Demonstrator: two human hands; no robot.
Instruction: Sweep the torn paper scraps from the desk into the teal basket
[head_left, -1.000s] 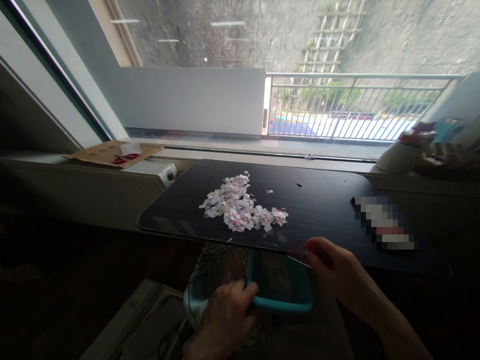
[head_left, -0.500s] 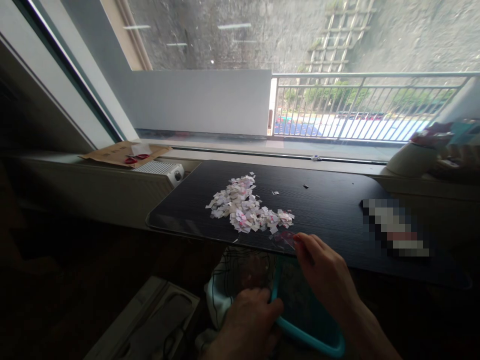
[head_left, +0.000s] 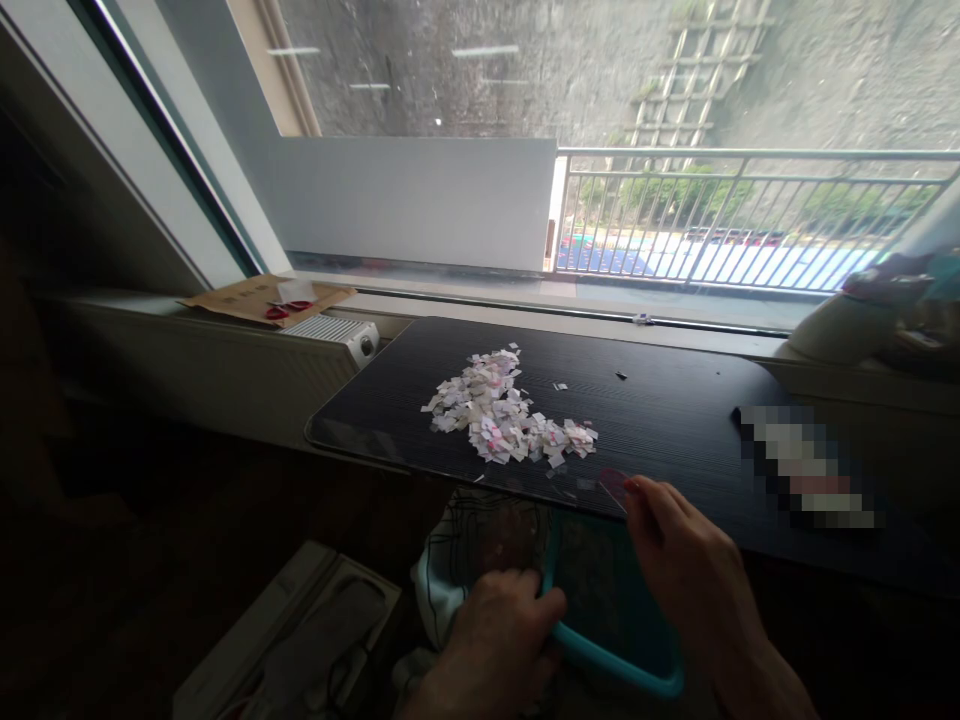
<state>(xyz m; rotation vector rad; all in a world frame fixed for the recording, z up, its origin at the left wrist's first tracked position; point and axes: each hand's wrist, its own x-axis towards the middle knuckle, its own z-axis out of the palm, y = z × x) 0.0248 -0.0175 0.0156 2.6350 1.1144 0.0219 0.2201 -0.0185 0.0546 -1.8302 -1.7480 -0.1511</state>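
Scraps (head_left: pixel 510 420) of white and pink paper, heaped on the black desk (head_left: pixel 675 420) near its front edge, a few strays just beyond the heap toward the window. Left hand (head_left: pixel 499 640) below the desk edge, fingers curled shut round the near left rim of a teal tray (head_left: pixel 622 670), tray held under the edge and tilted. Right hand (head_left: pixel 686 570) at the front edge, just right of the heap, fingertips pinched on a small clear card (head_left: pixel 613 486) with a pinkish tint, card resting on the desk surface close to the nearest scraps. Patterned cloth (head_left: pixel 450 570) under the tray, to its left. Heater (head_left: pixel 337 335) on the sill at left, with cardboard (head_left: pixel 262 298) and red scissors (head_left: pixel 289 310) behind it. White pot (head_left: pixel 844 330) on the sill at right. Blurred-out patch (head_left: pixel 806 465) on the right side of the desk. Railing (head_left: pixel 750 215) outside the glass.
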